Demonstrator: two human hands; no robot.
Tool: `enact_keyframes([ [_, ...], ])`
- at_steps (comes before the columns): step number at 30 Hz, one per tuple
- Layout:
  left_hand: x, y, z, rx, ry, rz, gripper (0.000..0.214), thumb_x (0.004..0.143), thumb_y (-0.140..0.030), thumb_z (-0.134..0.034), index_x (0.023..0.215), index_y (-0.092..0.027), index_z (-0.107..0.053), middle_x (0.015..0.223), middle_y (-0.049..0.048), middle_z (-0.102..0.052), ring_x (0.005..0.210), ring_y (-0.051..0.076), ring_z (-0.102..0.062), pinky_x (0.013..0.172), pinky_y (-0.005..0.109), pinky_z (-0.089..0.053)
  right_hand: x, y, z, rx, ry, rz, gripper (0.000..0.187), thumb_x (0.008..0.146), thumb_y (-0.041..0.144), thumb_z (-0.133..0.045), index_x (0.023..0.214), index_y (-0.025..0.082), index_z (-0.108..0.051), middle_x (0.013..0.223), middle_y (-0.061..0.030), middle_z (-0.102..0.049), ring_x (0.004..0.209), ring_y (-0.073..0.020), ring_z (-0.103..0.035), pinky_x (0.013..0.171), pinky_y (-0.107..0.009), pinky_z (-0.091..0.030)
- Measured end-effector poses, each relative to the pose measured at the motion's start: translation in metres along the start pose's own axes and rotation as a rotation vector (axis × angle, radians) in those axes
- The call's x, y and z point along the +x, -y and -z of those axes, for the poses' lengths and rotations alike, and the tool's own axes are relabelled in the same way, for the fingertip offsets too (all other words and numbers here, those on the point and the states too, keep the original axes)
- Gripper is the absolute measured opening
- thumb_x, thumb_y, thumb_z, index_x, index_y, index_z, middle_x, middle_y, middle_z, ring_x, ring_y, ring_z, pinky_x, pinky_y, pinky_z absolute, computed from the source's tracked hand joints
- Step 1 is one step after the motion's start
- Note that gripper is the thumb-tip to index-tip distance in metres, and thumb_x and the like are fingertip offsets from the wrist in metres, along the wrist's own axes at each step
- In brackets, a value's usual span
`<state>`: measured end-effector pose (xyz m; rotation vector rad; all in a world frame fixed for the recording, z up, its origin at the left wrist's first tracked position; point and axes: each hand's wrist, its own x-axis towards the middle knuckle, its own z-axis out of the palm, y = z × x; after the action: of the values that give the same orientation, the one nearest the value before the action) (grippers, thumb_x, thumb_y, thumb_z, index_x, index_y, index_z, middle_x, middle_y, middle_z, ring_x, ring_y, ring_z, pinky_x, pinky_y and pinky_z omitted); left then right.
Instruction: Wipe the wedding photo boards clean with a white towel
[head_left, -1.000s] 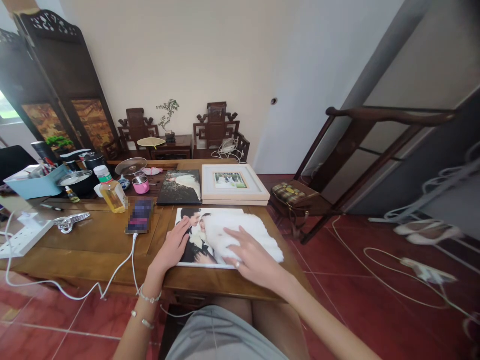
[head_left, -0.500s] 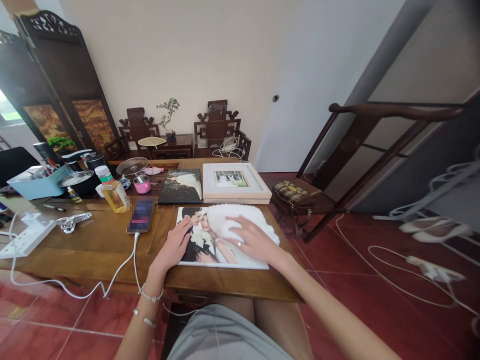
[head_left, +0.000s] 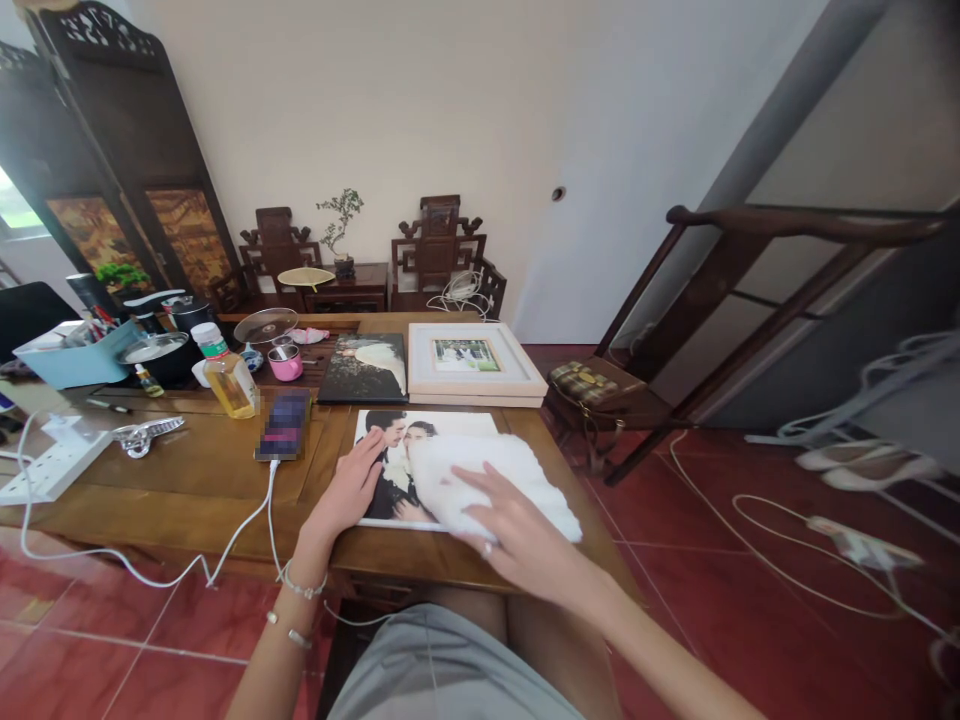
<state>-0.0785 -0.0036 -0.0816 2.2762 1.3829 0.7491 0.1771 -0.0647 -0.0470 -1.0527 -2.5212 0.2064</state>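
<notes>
A wedding photo print (head_left: 405, 487) with a white edge lies flat on the wooden table in front of me. My left hand (head_left: 355, 480) rests on its left edge, fingers stretched out and flat. Over the right part of the photo lies a fluffy white cloth (head_left: 536, 480). My right hand (head_left: 504, 520) presses on this cloth from above with the fingers spread, a ring on one finger. The cloth and the hand hide the photo's right side, and the cloth's right corner hangs past the photo onto the table.
Behind the photo lie a dark photo album (head_left: 365, 368) and a white framed picture (head_left: 476, 360). To the left are a phone (head_left: 283, 428) on a white cable, an oil bottle (head_left: 225, 372), a pink cup (head_left: 286, 363) and a power strip (head_left: 56, 465). A chair (head_left: 652, 390) holds a plaid bag.
My right hand has moved the cloth down and towards me across the photo, uncovering the photo's upper right area. My left hand has stayed on the left edge.
</notes>
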Motion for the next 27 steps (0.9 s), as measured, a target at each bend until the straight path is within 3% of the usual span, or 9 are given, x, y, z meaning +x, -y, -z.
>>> enact_keyframes([
  [3,0.0,-0.001,0.0,0.009,0.006,0.011,0.045,0.095,-0.028,-0.03,0.139,-0.023,-0.035,0.149,0.0065,-0.031,0.138,0.019,-0.025,0.112,0.043,-0.023,-0.024,0.026,0.006,0.042,0.042,0.035,0.017,0.08,0.014,-0.05,0.078,0.018,-0.066,0.13,-0.0134,-0.054,0.133,-0.0262,-0.033,0.11,-0.055,-0.021],
  [6,0.0,-0.001,0.0,0.007,0.002,0.008,0.044,0.095,-0.028,-0.03,0.138,-0.024,-0.035,0.149,0.0063,-0.031,0.138,0.019,-0.025,0.112,0.043,-0.022,-0.029,0.031,0.007,0.06,0.053,0.021,0.015,0.079,0.015,-0.052,0.078,0.019,-0.066,0.127,-0.0125,-0.057,0.131,-0.0262,-0.036,0.11,-0.053,-0.023],
  [9,0.0,-0.001,0.001,0.009,0.002,0.007,0.045,0.094,-0.027,-0.03,0.138,-0.022,-0.035,0.149,0.0074,-0.031,0.138,0.018,-0.025,0.112,0.043,-0.022,-0.014,0.01,0.004,0.017,0.025,-0.014,0.017,0.084,0.022,-0.051,0.082,0.018,-0.067,0.13,-0.0149,-0.054,0.127,-0.027,-0.042,0.107,-0.052,-0.03],
  [13,0.0,-0.003,0.003,0.011,0.007,0.003,0.044,0.094,-0.027,-0.03,0.138,-0.021,-0.036,0.148,0.0082,-0.031,0.138,0.019,-0.025,0.112,0.044,-0.022,0.023,-0.038,-0.001,-0.048,-0.046,-0.059,0.023,0.089,0.032,-0.048,0.092,0.018,-0.067,0.13,-0.0141,-0.054,0.12,-0.0274,-0.049,0.101,-0.048,-0.037],
  [18,0.001,-0.001,0.002,0.001,0.006,0.009,0.044,0.094,-0.028,-0.031,0.138,-0.024,-0.036,0.148,0.007,-0.032,0.138,0.019,-0.026,0.112,0.045,-0.023,0.058,-0.083,-0.001,-0.063,-0.088,-0.129,0.029,0.09,0.039,-0.045,0.091,0.02,-0.066,0.103,-0.0099,-0.066,0.107,-0.0272,-0.056,0.088,-0.039,-0.045],
  [22,0.001,0.002,0.0,-0.004,-0.01,-0.016,0.044,0.094,-0.027,-0.031,0.138,-0.023,-0.037,0.148,0.0078,-0.033,0.138,0.019,-0.026,0.112,0.044,-0.022,0.065,-0.089,0.0,-0.068,-0.107,-0.145,0.031,0.091,0.041,-0.043,0.084,0.02,-0.064,0.094,-0.0087,-0.067,0.101,-0.0268,-0.057,0.085,-0.039,-0.045],
  [27,0.001,-0.001,0.001,0.01,0.001,0.018,0.044,0.094,-0.027,-0.031,0.137,-0.023,-0.037,0.148,0.0072,-0.032,0.138,0.019,-0.027,0.111,0.045,-0.025,0.056,-0.074,-0.006,-0.074,-0.125,-0.105,0.026,0.091,0.034,-0.044,0.086,0.019,-0.064,0.108,-0.0107,-0.065,0.109,-0.0255,-0.055,0.1,-0.045,-0.036],
])
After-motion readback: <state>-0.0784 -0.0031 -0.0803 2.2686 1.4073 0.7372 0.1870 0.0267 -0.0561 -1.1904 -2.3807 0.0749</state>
